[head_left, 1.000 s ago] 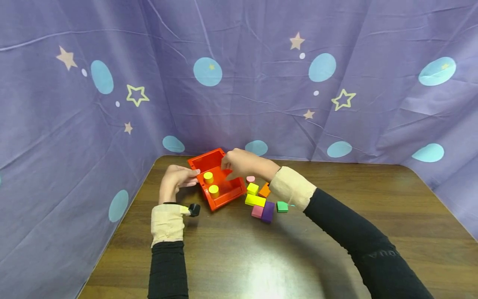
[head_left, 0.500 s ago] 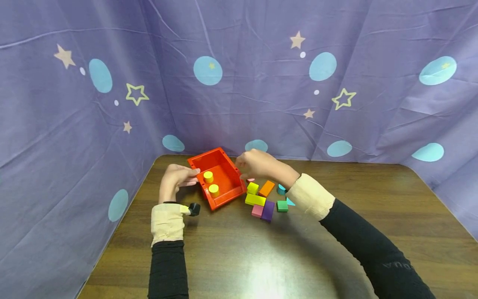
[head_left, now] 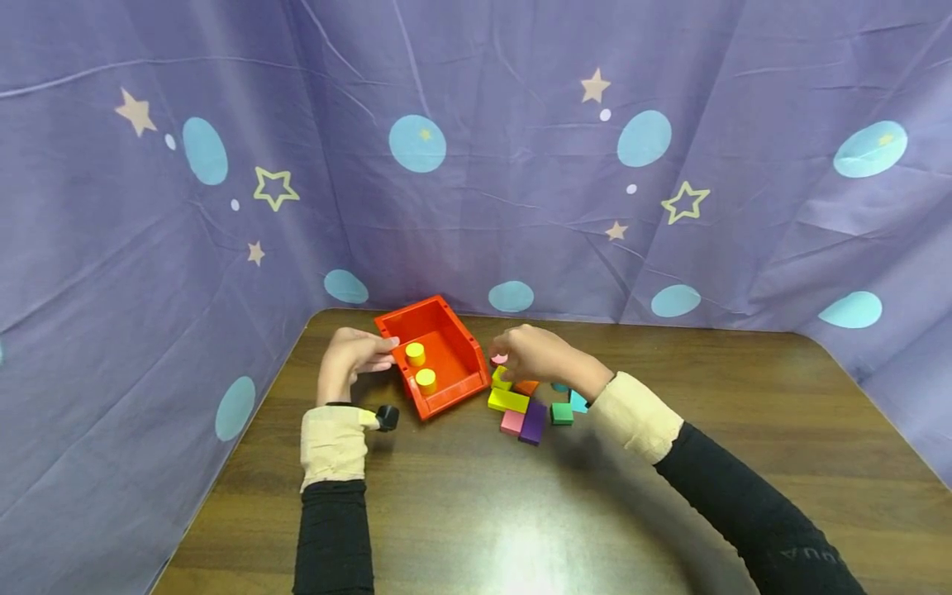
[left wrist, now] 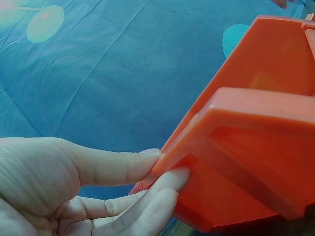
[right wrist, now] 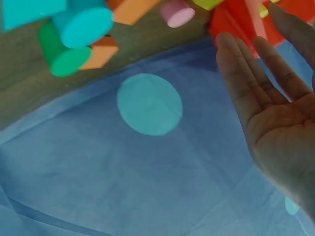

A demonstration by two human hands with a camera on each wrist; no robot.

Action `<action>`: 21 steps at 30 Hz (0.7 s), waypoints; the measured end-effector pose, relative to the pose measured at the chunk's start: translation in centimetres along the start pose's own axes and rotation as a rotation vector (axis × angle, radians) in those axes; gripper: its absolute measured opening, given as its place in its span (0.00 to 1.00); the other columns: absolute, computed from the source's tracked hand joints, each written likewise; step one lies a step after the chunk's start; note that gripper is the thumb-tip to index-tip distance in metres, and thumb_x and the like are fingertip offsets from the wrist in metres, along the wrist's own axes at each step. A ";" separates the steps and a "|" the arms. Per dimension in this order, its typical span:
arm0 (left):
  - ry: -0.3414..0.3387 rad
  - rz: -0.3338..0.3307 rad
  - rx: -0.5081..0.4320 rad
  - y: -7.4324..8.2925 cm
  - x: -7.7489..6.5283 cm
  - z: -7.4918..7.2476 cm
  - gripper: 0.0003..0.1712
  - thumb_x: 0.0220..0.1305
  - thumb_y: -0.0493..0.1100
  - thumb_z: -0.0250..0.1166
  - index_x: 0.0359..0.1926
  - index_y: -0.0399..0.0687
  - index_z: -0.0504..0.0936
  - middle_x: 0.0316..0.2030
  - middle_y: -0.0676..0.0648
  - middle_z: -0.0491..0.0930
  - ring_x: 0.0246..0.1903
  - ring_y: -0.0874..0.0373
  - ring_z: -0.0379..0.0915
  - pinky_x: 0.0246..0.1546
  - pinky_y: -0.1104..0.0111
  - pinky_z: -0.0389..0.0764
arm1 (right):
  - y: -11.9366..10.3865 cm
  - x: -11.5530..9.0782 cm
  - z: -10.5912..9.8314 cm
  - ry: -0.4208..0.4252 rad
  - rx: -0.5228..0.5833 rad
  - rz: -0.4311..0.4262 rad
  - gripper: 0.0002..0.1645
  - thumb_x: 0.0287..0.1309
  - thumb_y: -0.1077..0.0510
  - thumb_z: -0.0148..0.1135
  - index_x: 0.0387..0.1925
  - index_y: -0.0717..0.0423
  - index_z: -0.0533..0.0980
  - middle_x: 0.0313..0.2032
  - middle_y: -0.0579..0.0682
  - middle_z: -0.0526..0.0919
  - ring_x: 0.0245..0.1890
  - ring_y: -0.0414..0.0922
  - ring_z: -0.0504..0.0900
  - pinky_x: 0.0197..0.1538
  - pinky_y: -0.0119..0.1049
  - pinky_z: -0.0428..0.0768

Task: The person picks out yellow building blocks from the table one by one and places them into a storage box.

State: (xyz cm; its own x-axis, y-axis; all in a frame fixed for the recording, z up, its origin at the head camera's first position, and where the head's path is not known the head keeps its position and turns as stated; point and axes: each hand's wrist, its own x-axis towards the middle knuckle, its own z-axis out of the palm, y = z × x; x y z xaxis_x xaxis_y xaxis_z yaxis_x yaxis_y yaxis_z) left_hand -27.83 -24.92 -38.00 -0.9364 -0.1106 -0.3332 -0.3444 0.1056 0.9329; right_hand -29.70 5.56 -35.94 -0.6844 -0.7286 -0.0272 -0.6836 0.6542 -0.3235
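Observation:
With thumb and fingertips my left hand [head_left: 349,359] pinches the left rim of a red plastic bin [head_left: 451,362], which stands turned at an angle on the table. In the left wrist view the thumb lies on one side of the bin's wall [left wrist: 256,105] and the fingers on the other. Two yellow cylinders [head_left: 415,355] lie inside. Just right of the bin, my right hand [head_left: 537,354] is over the loose blocks. Its fingers extend and hold nothing in the right wrist view. A pink cylinder [right wrist: 178,14] and a yellow cube [head_left: 500,378] are nearest to it.
In front of the right hand lie a yellow bar [head_left: 509,401], a pink block [head_left: 511,422], a purple block [head_left: 532,423] and a green block [head_left: 562,414]. A blue triangle [head_left: 578,402] is farther right. A patterned purple curtain [head_left: 476,207] hangs behind the table.
My right hand has moved rightward from over the bin to above the blocks beside it. The left hand and the bin stay in place.

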 end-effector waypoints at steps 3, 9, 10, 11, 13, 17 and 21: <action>0.003 0.001 0.004 -0.1 0.1 0.0 0.15 0.68 0.33 0.67 0.50 0.25 0.77 0.20 0.53 0.81 0.19 0.67 0.82 0.29 0.75 0.89 | 0.4 0.0 0.7 -0.022 0.002 0.001 0.21 0.54 0.64 0.76 0.51 0.60 0.83 0.52 0.55 0.87 0.46 0.52 0.88 0.53 0.46 0.89; -0.003 -0.003 0.012 -0.1 0.0 0.0 0.18 0.68 0.34 0.67 0.53 0.24 0.77 0.22 0.53 0.82 0.19 0.67 0.82 0.30 0.74 0.90 | 0.9 0.3 1.7 -0.051 -0.057 -0.004 0.22 0.53 0.65 0.77 0.51 0.57 0.83 0.46 0.53 0.88 0.46 0.50 0.86 0.52 0.45 0.88; -0.005 -0.003 0.014 0.0 0.0 0.0 0.18 0.68 0.34 0.67 0.52 0.25 0.77 0.22 0.53 0.83 0.19 0.67 0.82 0.30 0.74 0.90 | 0.9 0.3 1.8 -0.059 -0.068 -0.004 0.22 0.53 0.65 0.77 0.51 0.56 0.84 0.46 0.52 0.88 0.46 0.49 0.86 0.51 0.45 0.89; -0.006 -0.002 0.013 0.0 0.0 0.0 0.17 0.68 0.34 0.66 0.52 0.25 0.77 0.21 0.53 0.83 0.19 0.67 0.82 0.30 0.74 0.90 | 1.0 0.3 1.9 -0.066 -0.076 -0.003 0.22 0.53 0.66 0.76 0.51 0.54 0.84 0.46 0.52 0.88 0.46 0.49 0.86 0.51 0.45 0.89; -0.010 -0.003 0.011 0.0 0.0 0.1 0.16 0.68 0.33 0.66 0.51 0.25 0.77 0.21 0.53 0.83 0.19 0.67 0.82 0.30 0.74 0.90 | 1.1 0.3 2.2 -0.080 -0.086 -0.010 0.22 0.53 0.66 0.76 0.51 0.52 0.84 0.46 0.51 0.88 0.46 0.49 0.86 0.50 0.44 0.89; -0.012 -0.001 0.006 0.0 0.0 0.1 0.15 0.68 0.33 0.66 0.51 0.26 0.77 0.20 0.54 0.82 0.19 0.67 0.82 0.30 0.75 0.90 | 1.3 0.4 2.5 -0.095 -0.088 -0.049 0.21 0.54 0.68 0.75 0.50 0.56 0.83 0.43 0.52 0.87 0.38 0.47 0.82 0.42 0.37 0.87; -0.005 0.001 0.010 0.0 0.0 0.0 0.15 0.68 0.33 0.66 0.51 0.26 0.77 0.19 0.55 0.81 0.19 0.67 0.82 0.30 0.75 0.90 | 1.5 0.5 2.7 -0.092 -0.094 -0.088 0.19 0.54 0.68 0.74 0.49 0.61 0.82 0.43 0.53 0.87 0.36 0.46 0.81 0.38 0.32 0.84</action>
State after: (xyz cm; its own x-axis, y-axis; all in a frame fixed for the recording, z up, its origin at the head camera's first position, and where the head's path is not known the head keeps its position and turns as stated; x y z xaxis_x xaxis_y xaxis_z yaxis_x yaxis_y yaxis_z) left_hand -27.84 -24.90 -38.02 -0.9371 -0.1053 -0.3329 -0.3441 0.1155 0.9318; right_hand -30.41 5.65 -38.95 -0.5975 -0.7968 -0.0906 -0.7637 0.5998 -0.2386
